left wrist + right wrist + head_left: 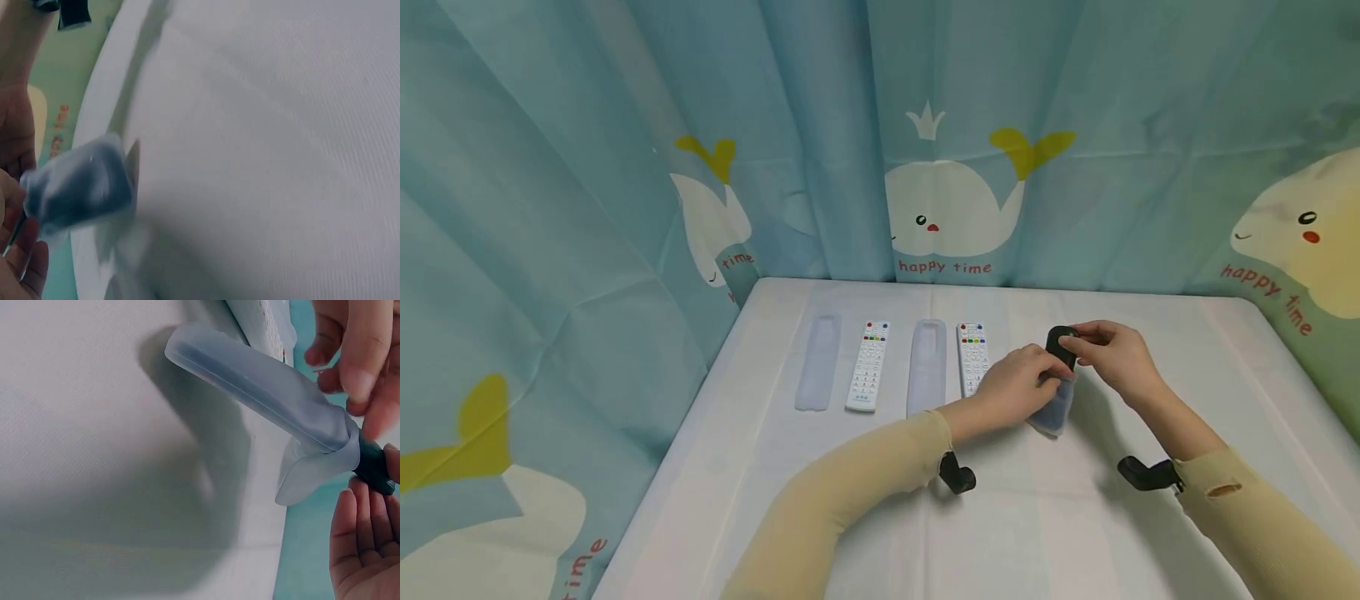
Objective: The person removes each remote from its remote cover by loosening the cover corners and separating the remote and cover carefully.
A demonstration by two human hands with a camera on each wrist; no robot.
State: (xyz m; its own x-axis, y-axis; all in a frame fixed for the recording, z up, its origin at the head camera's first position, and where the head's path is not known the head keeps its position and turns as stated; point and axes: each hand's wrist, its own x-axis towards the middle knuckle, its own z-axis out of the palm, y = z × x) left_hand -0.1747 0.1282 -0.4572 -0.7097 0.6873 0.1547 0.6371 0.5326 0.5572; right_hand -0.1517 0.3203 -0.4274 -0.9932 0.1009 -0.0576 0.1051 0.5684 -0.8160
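A black remote control (1061, 340) sits partly inside a translucent silicone cover (1054, 410), its dark top end sticking out. The right hand (1112, 357) pinches that bare end between thumb and fingers. At the cover's mouth, the left hand (1017, 385) has its fingers curled against the edge, hiding part of it. In the right wrist view, the cover (250, 381) hangs tilted above the table with a loose flap (315, 478) folded back at its opening. The left wrist view shows the covered end (87, 184) blurred.
Left of the hands, two white remote controls (868, 367) lie alternating with two translucent covers (818, 362) on the white-covered table (1015, 533). The left forearm crosses in front of them. A blue curtain (820, 167) with whale prints hangs behind the table.
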